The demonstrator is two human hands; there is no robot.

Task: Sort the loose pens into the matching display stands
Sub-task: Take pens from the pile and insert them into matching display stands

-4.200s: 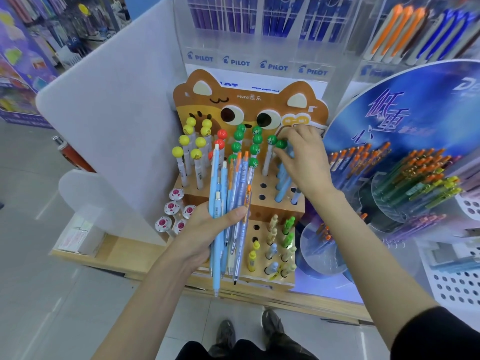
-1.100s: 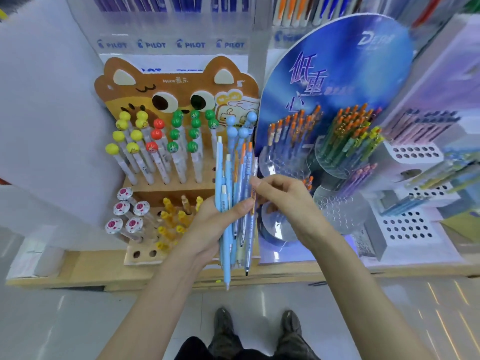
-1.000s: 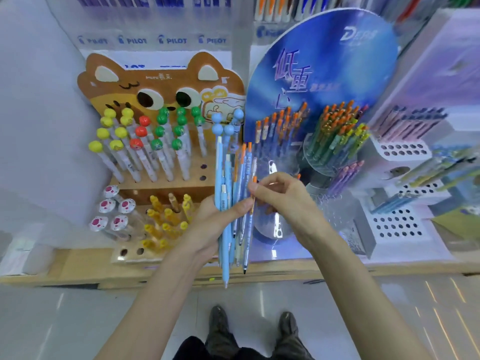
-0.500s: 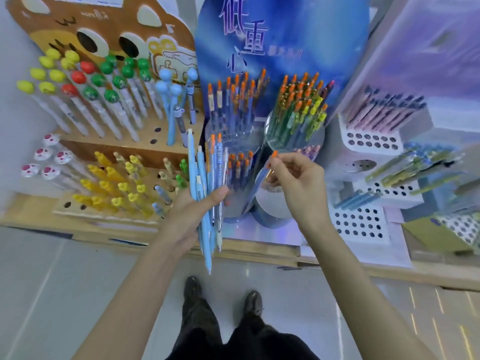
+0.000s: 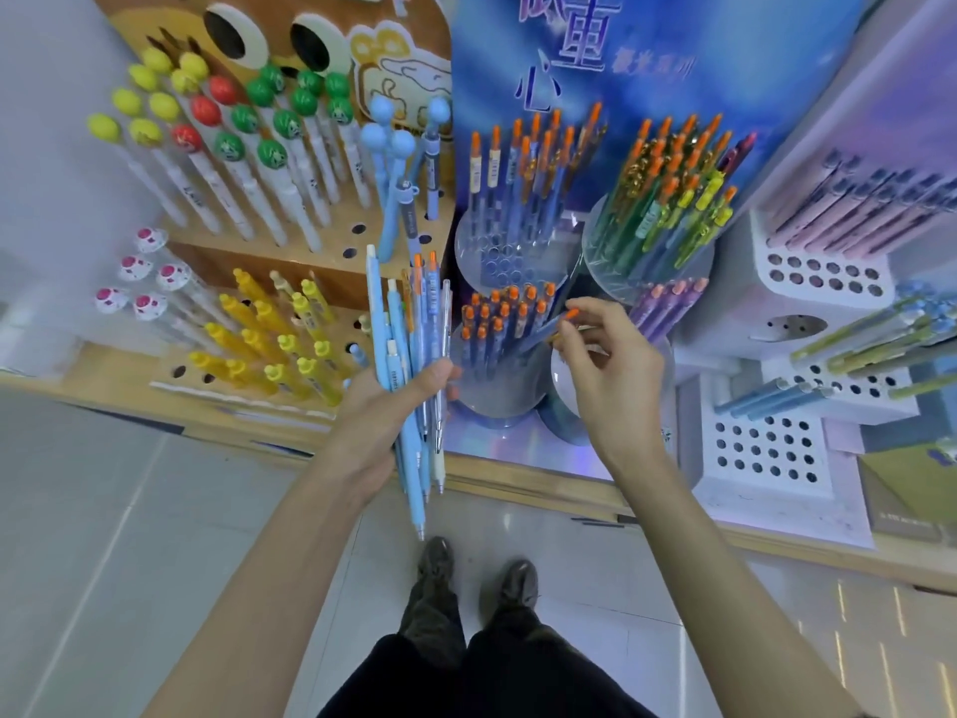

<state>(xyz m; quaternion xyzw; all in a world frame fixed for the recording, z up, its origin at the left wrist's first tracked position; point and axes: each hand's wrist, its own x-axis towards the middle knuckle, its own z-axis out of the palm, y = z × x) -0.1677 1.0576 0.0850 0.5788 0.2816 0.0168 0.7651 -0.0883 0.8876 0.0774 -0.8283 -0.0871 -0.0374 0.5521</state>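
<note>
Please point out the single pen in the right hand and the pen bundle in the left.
single pen (image 5: 539, 334): head view, on its blue barrel.
pen bundle (image 5: 379, 313): head view, on the barrel of the tallest light-blue pen.

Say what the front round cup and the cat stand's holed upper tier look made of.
Cup: clear plastic, likely acrylic, glossy; pens show through its wall. Tier: light wood or wood-print board, matte; tan face with round drilled holes.
</note>
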